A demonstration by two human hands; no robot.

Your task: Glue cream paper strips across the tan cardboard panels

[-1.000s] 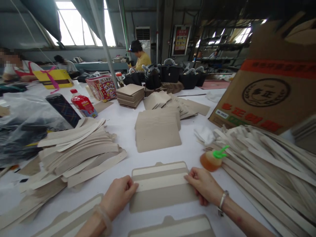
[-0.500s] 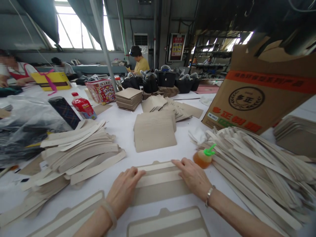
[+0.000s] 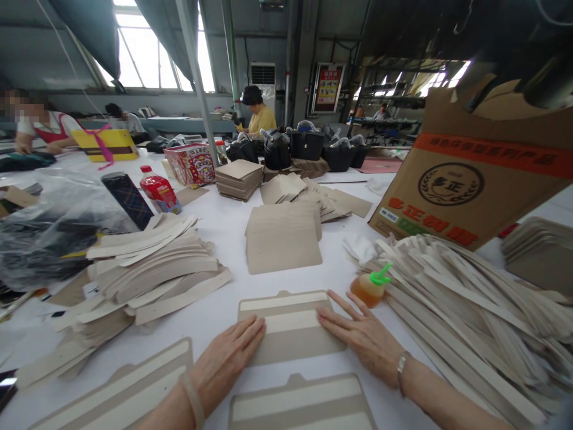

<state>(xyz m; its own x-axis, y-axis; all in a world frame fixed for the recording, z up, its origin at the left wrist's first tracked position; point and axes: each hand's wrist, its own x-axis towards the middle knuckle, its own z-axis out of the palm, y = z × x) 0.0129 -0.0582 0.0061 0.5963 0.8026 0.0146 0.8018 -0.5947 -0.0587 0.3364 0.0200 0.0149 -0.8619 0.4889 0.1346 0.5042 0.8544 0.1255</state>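
Note:
A grey-beige board panel (image 3: 290, 347) with a small tab on its far edge lies on the white table, two pale strips across it. My left hand (image 3: 230, 352) rests flat on its left side, fingers together at the end of the nearer pale strip (image 3: 292, 321). On the right side, my right hand (image 3: 360, 330) lies with fingers spread, touching the panel near the strips' right ends. Both hands are open and hold nothing. Similar panels with pale strips lie nearer me, one at centre (image 3: 299, 411) and one at left (image 3: 120, 391), partly behind my left forearm.
Right of the panel stands a squeeze bottle (image 3: 369, 288) of amber liquid with a green nozzle. Loose strips are heaped at left (image 3: 152, 269) and right (image 3: 465, 298). Beyond are stacked boards (image 3: 284, 242), a cardboard box (image 3: 465, 179), a red bottle (image 3: 159, 190) and black bags (image 3: 307, 143).
Both hands have moved slightly nearer me, from the far strip to the nearer one. My right hand's fingers have spread and my left hand has flattened. The view has shifted slightly.

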